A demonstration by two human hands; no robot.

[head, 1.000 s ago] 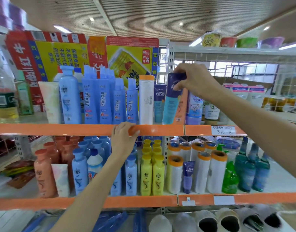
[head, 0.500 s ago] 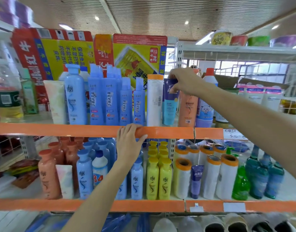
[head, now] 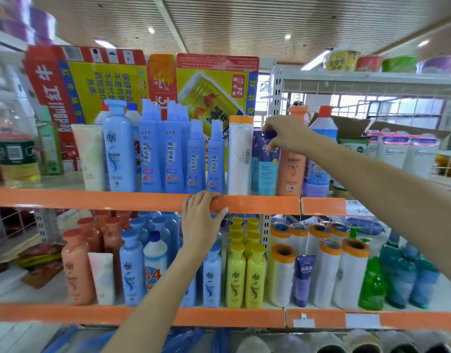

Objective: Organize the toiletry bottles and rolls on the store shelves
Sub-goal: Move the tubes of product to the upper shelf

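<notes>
Compared with one second ago, no more tilting of the blue tube [head: 266, 171]: now upright on the upper shelf [head: 92, 198], slotted between the white roll [head: 241, 154] on its left and the orange bottle [head: 292, 171] on its right, very close to both, maybe touching. Still gripped at the flat top end by the right hand [head: 287, 135] — fingers [head: 271, 146] curled over the upper edge and pressing on the front face, so a pinch, not yet a release. Impossible to tell whether the base already rests fully on the shelf board, since hidden behind the orange front edge. No change for the left hand [head: 201, 220]: still resting on that same front edge, fingers [head: 194, 197] laid over the rim, a little spread, thumb stretched along the strip, carrying nothing. For the task, probably means the placing step is almost finished; remains only to loosen the pinch and to check that the tube stays standing, because a soft tube on its cap can lean against a neighbour. On the lower shelf, a similar purple-blue tube [head: 304, 278] standing among the orange-capped rolls [head: 352, 273] — looks out of place there, so likely a next candidate for moving.
</notes>
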